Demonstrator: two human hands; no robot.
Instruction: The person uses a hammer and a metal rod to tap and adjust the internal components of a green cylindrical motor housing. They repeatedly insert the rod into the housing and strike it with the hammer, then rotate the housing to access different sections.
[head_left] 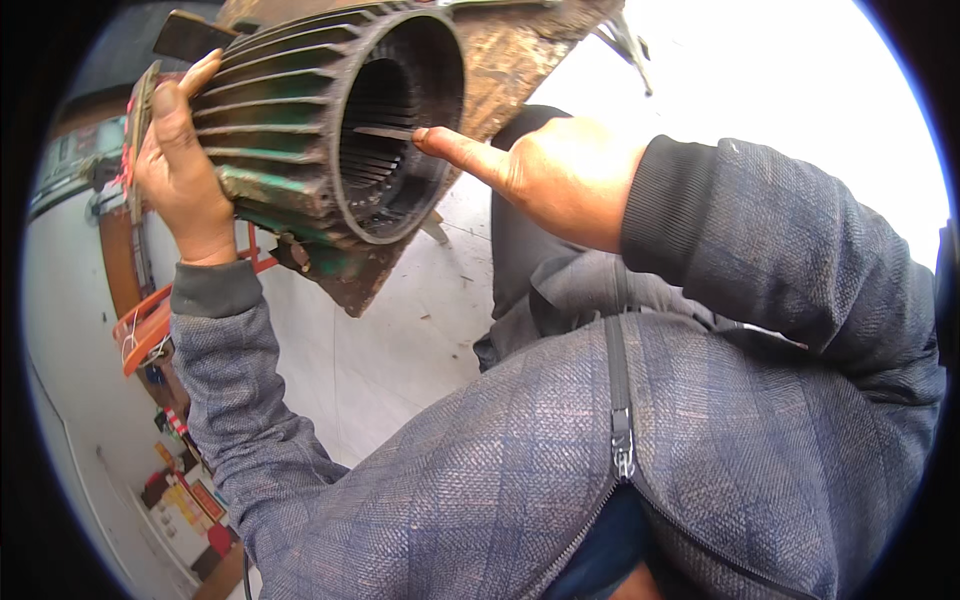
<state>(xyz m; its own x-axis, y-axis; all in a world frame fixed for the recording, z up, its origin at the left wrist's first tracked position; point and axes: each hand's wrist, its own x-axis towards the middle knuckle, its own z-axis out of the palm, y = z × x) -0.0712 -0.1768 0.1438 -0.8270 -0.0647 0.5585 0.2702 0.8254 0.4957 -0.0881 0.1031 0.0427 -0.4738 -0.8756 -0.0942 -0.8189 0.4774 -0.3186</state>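
While our right hand (560,168) reaches across with its fingertips together, clamped on a thin strip (383,131), our left hand (190,185) lies against the far end of the housing (265,125); we cannot tell whether it clamps there or only steadies it. We see the housing at the upper left, tilted with its open end toward our right, just beside the wooden counter (525,65). It has long fins, worn green paint and a dark bore, and the strip points in toward the slots (368,168). We find an orange frame (147,328) well apart at left and, below it, coloured packs (190,505) whose print is too small for us to read.
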